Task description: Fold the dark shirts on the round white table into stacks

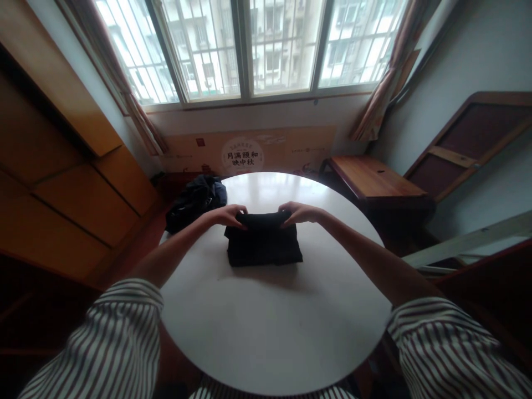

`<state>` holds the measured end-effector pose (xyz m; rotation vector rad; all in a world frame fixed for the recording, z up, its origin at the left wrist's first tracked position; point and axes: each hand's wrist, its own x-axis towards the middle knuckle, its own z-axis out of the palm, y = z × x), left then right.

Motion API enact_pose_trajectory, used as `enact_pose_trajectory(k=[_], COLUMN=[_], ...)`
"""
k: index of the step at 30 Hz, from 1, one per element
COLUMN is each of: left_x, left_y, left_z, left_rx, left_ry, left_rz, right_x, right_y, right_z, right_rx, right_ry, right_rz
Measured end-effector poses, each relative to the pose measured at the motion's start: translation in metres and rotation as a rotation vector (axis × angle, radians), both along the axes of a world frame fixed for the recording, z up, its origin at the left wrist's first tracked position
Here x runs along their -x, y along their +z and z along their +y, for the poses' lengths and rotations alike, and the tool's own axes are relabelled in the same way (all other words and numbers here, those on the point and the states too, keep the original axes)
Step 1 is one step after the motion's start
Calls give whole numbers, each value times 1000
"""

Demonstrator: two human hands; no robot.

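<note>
1. The left hand [230,215] pinches the far left corner of a folded black cloth [265,247] between thumb and fingers.
2. The right hand [302,213] pinches the far right corner in the same way, so the cloth's thick far edge spans the gap between the two hands.
3. The cloth lies near the middle of a round white bench [274,332], its straight near edge facing the person.
4. Striped sleeves [124,332] end around both elbows.
5. A dark heap of fabric [195,202], perhaps a bag, sits at the bench's far left edge.
6. Beyond stand a low wooden table [378,177] at right, orange-brown cabinets [112,194] at left, and a printed panel [243,155] beneath a barred window [282,50].
</note>
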<state>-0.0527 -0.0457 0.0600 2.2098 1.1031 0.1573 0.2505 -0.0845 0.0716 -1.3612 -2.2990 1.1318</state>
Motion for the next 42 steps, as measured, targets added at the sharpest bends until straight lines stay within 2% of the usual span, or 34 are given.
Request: enact_pose_trajectory(k=[2,4,6,8,10,14,16,18,20,21,24,26,28,30,34,36,38,40,42], left_x=[1,0,-3,-7,-8,-2,1,0,-6,-10,-18,-18,-14,-9,-6,-11,-20,-34,-50], left_y=[21,38,43,31,3,-59,-73,-70,-58,-52,-41,-42,-47,-51,-55,-53,-49,-46,-49], left_z=[-14,-32,-54,-79,-107,-165,-186,-195,-191,-184,-153,-131,-113,-99,-83,-81,-85,-96,-109], left_rx=[-255,-578,-848,-1023,-1119,-1131,-1086,-978,-844,-800,-766,-695,-559,-459,-410,-406,-504,-647,-705], left_ry=[-18,3,24,4,-50,-203,-250,-245,-174,-98,212,361,414,420,425,420,420,369,238], left_rz=[-63,-82,-66,-28,21,68,82,64,5,-19,-3,35,9,-95,-289,-250,-154,-84,-46], right_x=[-5,-11,-17,-22,-27,-33,-31,-25,-14,-8,10,16,16,10,-4,-6,1,15,33], right_y=[12,25,30,22,0,-59,-73,-73,-63,-57,-46,-46,-49,-54,-60,-58,-54,-50,-50], right_z=[-12,-26,-40,-55,-73,-123,-146,-158,-155,-148,-114,-91,-76,-70,-72,-74,-78,-84,-90], right_rx=[-244,-580,-881,-1067,-1149,-1158,-1110,-1047,-993,-970,-855,-688,-509,-426,-481,-508,-609,-739,-794], right_ry=[-7,-24,21,113,204,400,416,385,301,209,-220,-417,-463,-473,-557,-579,-560,-458,-246], right_rz=[51,75,70,33,-35,-213,-262,-233,-142,-94,-69,-104,-80,15,180,148,46,-60,-138])
